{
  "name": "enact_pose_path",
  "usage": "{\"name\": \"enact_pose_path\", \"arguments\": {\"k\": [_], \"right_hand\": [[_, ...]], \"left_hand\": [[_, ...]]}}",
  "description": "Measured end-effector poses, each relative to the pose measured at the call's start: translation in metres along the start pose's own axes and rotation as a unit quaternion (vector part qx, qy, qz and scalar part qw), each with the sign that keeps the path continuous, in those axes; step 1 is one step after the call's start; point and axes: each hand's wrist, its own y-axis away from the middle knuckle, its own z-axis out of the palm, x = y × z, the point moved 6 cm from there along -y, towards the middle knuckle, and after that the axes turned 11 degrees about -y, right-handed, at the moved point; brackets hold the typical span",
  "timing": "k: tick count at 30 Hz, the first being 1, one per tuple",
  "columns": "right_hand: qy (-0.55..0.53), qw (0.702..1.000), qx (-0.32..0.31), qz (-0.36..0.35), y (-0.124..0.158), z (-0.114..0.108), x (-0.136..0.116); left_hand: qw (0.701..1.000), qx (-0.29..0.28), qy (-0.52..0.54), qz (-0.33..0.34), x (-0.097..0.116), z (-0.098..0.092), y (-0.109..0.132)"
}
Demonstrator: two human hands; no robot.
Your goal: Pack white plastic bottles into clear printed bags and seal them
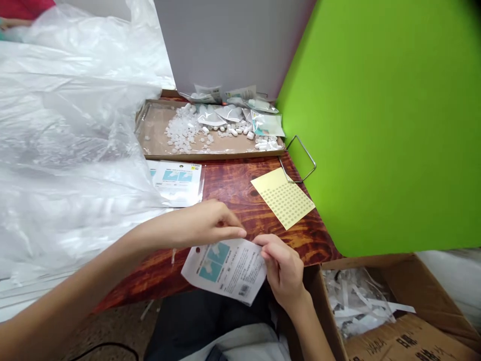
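Note:
Both my hands hold a small printed white packet (225,271) with blue pictures at the near edge of the wooden table (240,188). My left hand (210,223) pinches its top edge with closed fingers. My right hand (283,268) grips its right edge, fingers curled. A yellow sheet of small round stickers (283,198) lies just beyond my right hand. A stack of similar packets (176,181) lies further back to the left.
A shallow cardboard tray (154,135) holds several small white pieces and clear bags at the back. Big clear plastic bags (63,140) fill the left. A green panel (383,125) stands on the right, with a wire loop (302,160) beside it. An open cardboard box (379,306) holds paper strips.

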Motion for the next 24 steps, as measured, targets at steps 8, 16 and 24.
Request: {"name": "enact_pose_path", "arguments": {"k": [8, 16, 24], "right_hand": [[0.048, 0.996, -0.064, -0.039, -0.001, -0.005, -0.016], [0.073, 0.993, -0.079, -0.047, -0.001, -0.001, -0.02], [0.047, 0.995, 0.043, 0.071, 0.001, -0.017, -0.007]], "left_hand": [[0.973, -0.229, -0.028, 0.028, -0.001, 0.032, 0.005], [0.985, -0.163, -0.05, 0.016, 0.008, 0.031, 0.013], [0.993, -0.111, 0.022, -0.036, -0.005, 0.04, 0.02]]}}
